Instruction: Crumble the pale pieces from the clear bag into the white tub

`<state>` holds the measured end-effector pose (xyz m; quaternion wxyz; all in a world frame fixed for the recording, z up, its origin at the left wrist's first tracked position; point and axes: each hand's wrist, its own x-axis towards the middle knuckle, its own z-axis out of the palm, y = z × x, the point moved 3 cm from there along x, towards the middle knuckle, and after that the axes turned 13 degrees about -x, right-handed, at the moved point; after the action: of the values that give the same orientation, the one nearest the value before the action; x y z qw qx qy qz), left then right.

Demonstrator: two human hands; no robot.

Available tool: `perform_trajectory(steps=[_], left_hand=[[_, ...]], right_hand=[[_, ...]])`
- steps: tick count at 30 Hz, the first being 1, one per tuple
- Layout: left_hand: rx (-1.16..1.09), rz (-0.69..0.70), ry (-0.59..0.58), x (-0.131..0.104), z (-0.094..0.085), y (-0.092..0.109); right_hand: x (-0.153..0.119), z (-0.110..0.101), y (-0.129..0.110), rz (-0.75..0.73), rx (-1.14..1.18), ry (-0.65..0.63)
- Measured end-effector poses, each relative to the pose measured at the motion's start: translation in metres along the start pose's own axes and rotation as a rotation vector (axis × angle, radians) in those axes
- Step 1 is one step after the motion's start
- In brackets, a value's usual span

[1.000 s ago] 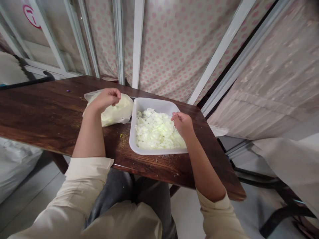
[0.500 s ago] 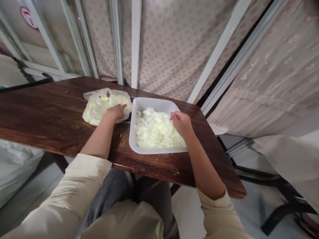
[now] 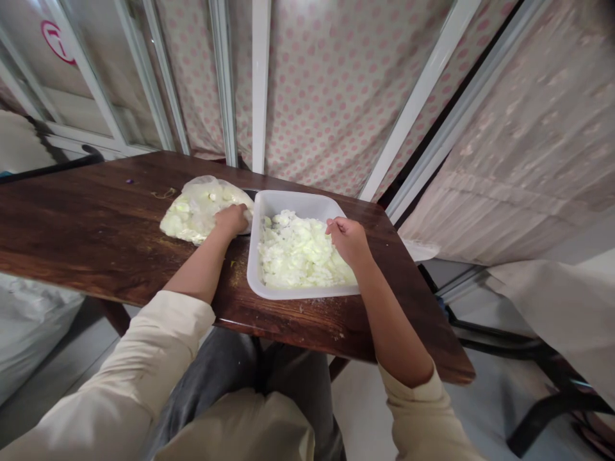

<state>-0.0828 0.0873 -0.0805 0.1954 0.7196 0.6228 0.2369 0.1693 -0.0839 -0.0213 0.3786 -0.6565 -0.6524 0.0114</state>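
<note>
A clear plastic bag (image 3: 192, 208) full of pale yellow-green pieces lies on the table to the left. My left hand (image 3: 233, 219) has its fingers curled on the bag's right side and grips the plastic there. Beside the bag stands a white plastic tub (image 3: 255, 256), partly filled with a loose heap of pale yellow-green and white flakes (image 3: 305, 250). Over the tub's right side, my right hand (image 3: 350, 240) is closed, thumb against the fingers; whatever it may hold is hidden.
The dark wooden table (image 3: 96, 224) has crumbs and yellowish dust near the tub. A dark flat item (image 3: 250, 193) shows partly behind the bag and tub. White frames and dotted curtains (image 3: 336, 96) rise at the back. A white sack (image 3: 33, 326) stands at lower left.
My left hand has gone from spread fingers on the bag to curled fingers at its right side. The bag's opening has folded over. My right hand has barely moved.
</note>
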Motion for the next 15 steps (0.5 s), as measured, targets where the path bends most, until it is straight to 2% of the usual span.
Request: perform_trajectory(steps=[3, 6, 10, 13, 15], left_hand=[[0.036, -0.004, 0.061, 0.002, -0.008, -0.004], [-0.047, -0.043, 0.143, 0.0, -0.018, -0.006], [-0.168, -0.097, 0.292, -0.017, -0.036, 0.006], [-0.161, -0.004, 0.599, -0.04, -0.055, 0.027], [-0.191, 0.032, 0.679, -0.053, -0.064, 0.038]], right_hand=[[0.0, 0.0, -0.001, -0.003, -0.003, -0.003], [0.0, 0.0, -0.001, -0.006, 0.002, -0.004], [0.0, 0.0, -0.002, -0.006, 0.004, -0.007], [0.0, -0.001, -0.002, -0.002, -0.005, -0.006], [0.0, -0.001, -0.001, 0.013, -0.012, -0.002]])
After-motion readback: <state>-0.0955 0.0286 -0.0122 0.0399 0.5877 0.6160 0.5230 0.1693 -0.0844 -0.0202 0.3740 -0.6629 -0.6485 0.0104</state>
